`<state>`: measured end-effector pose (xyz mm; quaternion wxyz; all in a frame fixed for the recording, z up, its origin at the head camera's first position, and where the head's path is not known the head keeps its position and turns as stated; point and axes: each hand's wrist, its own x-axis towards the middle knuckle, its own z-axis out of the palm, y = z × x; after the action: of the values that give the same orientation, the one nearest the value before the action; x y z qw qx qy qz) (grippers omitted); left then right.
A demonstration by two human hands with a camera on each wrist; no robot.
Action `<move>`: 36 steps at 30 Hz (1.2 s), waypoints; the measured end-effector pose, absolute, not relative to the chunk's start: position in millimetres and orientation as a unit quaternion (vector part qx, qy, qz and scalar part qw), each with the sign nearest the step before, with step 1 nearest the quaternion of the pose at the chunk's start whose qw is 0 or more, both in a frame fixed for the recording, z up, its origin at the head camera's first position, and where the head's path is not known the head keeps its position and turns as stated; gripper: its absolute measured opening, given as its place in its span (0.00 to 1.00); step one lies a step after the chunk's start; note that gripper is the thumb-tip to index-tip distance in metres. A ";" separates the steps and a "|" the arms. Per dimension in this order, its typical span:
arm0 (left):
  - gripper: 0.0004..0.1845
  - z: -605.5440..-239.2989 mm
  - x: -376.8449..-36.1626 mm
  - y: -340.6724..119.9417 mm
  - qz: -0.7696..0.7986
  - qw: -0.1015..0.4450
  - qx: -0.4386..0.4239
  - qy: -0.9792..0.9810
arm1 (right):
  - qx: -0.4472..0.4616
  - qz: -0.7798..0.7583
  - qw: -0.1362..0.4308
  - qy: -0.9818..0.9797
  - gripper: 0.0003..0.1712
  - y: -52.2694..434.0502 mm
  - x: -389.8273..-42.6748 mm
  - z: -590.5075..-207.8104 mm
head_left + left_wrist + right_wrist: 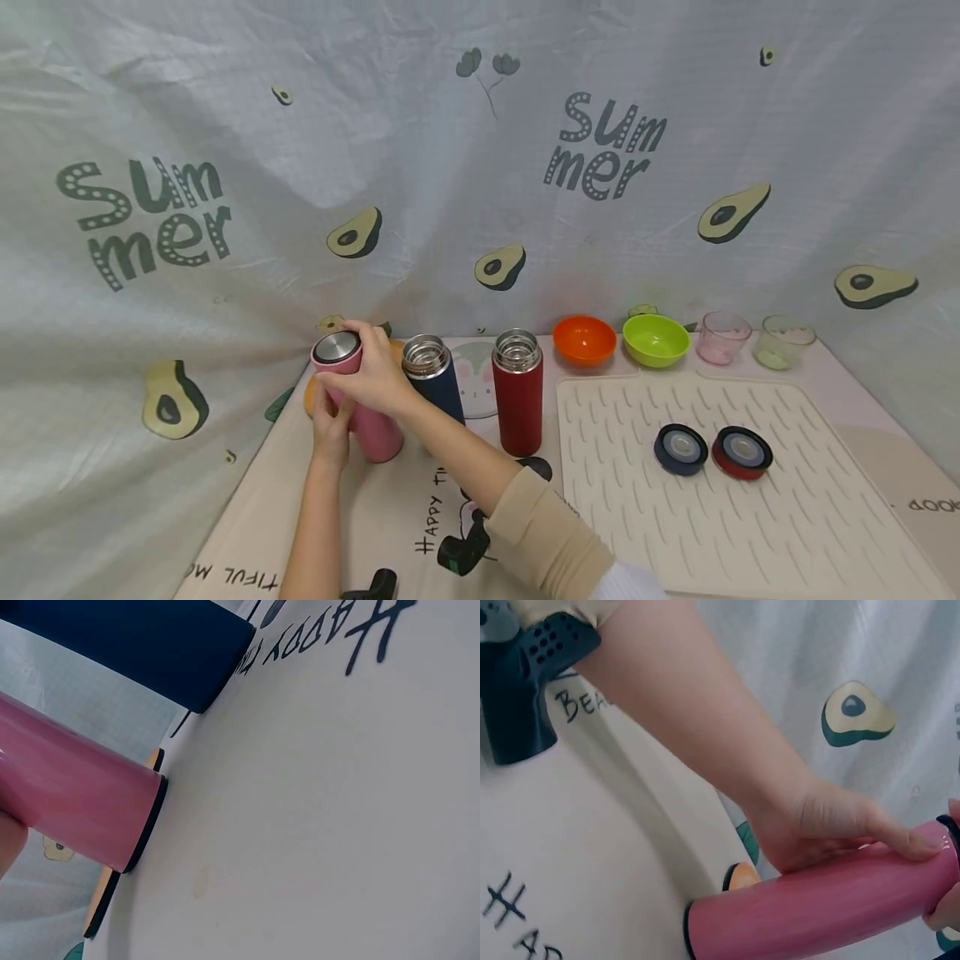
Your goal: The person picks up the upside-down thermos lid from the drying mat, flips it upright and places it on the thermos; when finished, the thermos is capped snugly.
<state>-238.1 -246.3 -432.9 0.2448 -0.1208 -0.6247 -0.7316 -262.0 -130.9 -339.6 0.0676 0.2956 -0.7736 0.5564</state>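
While the pink flask [365, 404] is standing on its base near the back left of the table mat [390, 517], its long axis is running nearly vertical, leaning slightly so that the silver-topped lid [337, 347] is pointing up and a little to the left. The left hand [331, 425] is wrapping around the lower body of the flask from the left side, fingers curled on it. The right hand [372, 372] is gripping the lid end, fingers and thumb clamped around the top rim. In the right wrist view the left hand [832, 829] is lying along the pink body, the thumb stretching toward the black ring under the lid.

Just to the right, the navy flask [435, 379] and the red flask [517, 392] are standing upright with open mouths. Their two lids, navy lid [681, 449] and red lid [742, 452], are lying on the ribbed drying mat [750, 533].
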 end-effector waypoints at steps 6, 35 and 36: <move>0.26 -432.9 -237.9 -245.3 -0.728 0.239 -0.112 -0.632 | 0.276 0.540 0.061 -0.793 0.45 -134.1 -261.7 -334.2; 0.34 -431.2 -239.2 -244.0 -0.722 0.241 -0.123 -0.637 | 0.243 0.623 0.032 -0.743 0.38 -137.2 -263.7 -345.0; 0.35 -431.1 -238.9 -244.0 -0.724 0.240 -0.122 -0.636 | 0.241 0.627 0.024 -0.741 0.38 -137.3 -264.0 -345.3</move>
<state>-238.9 -244.0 -431.1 0.2400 -0.1217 -0.6356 -0.7236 -264.0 -137.3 -345.3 0.0242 0.2412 -0.7407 0.6266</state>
